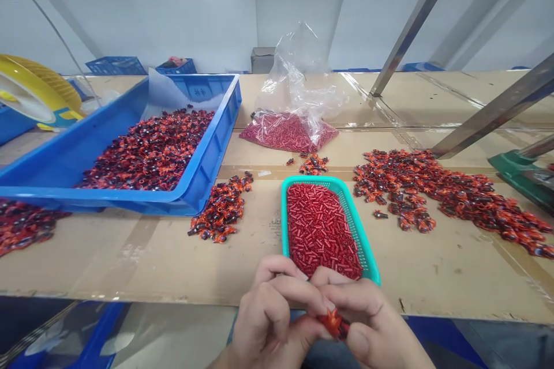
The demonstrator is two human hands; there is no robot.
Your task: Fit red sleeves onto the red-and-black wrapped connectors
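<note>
My left hand (272, 314) and my right hand (376, 320) meet in front of the table's near edge. Between their fingertips is a small orange-and-black plastic piece (333, 323) with a spiky, star-like orange end. My left thumb and fingers pinch the orange end, while my right thumb and fingers close around its darker side. Fingers cover part of the piece. Just beyond the hands lies a green basket (284, 213) full of short red tubes (320, 225). Similar orange-and-black pieces (223, 207) are heaped left of the basket, with another pile (415, 176) to the right.
A large blue tray (208, 167) of such pieces stands at left, near a yellow fan (47, 89). Behind the basket sits a clear plastic bag (289, 130) of red tubes. Metal posts (415, 26) and a green clamp-like base (519, 176) are at right.
</note>
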